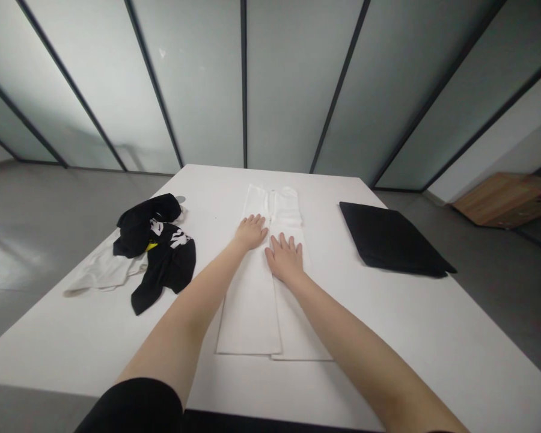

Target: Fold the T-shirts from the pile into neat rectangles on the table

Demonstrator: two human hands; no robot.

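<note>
Your left grip (251,232) and right grip (285,258) were open, fingers spread and palms down, resting on the white trousers (251,307) without gathering any cloth. The trousers lay flat mid-worktop (433,337), legs side by side, between a black garment (165,258) and a black pad (390,239).

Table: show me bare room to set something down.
Bare table runs between the trousers and the black cloth, widest nearest you. A narrower strip separates the trousers from the black shirt. Crowded: the trousers, under left hand and right hand.
</note>
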